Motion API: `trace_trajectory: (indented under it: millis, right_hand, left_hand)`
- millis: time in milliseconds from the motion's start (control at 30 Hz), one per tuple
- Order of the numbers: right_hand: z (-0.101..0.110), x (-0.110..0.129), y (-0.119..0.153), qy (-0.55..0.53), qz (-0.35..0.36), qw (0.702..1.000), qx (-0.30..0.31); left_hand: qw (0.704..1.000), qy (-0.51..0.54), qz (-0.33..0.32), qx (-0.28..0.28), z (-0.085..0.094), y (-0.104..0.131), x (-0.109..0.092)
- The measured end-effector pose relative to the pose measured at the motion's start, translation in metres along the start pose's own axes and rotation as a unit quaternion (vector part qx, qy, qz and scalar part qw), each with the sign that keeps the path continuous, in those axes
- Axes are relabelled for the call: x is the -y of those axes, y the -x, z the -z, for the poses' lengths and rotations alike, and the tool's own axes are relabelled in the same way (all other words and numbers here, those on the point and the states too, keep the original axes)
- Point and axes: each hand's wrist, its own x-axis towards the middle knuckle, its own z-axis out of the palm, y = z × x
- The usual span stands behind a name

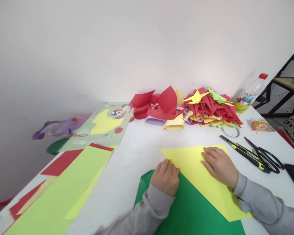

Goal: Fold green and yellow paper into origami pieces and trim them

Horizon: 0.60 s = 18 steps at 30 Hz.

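A folded sheet of yellow paper (193, 160) lies partly over a green sheet (196, 202) on the white table. At its left edge my left hand (165, 176) is closed, fingers curled and pressed together on the paper's border. My right hand (219, 164) rests on the upper right of the yellow paper with its fingers stretched out and slightly bent. Part of the yellow sheet is hidden under that hand. To the right of it lie a black and yellow utility knife (247, 155) and black-handled scissors (264, 155).
Red folded paper stars (210, 109) are heaped by the wall, next to curled red paper pieces (168, 101). A bottle (251, 93), a tape roll (230, 131) and a wrapped snack (259, 125) stand right. Light green strips (56, 186) and a printed folder (122, 130) lie left.
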Motion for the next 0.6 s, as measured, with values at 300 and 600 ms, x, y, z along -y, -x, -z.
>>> trace_trajectory:
  millis: [300, 600]
  right_hand:
    - [-0.001, 0.0, 0.0, 0.007, 0.005, 1.0, -0.002]
    - [-0.002, 0.0, 0.0, 0.007, 0.003, 1.0, -0.001]
  left_hand:
    - [0.992, -0.002, 0.083, 0.093, -0.002, -0.018, 0.036]
    - [0.994, -0.064, 0.065, 0.053, -0.003, -0.019, 0.029]
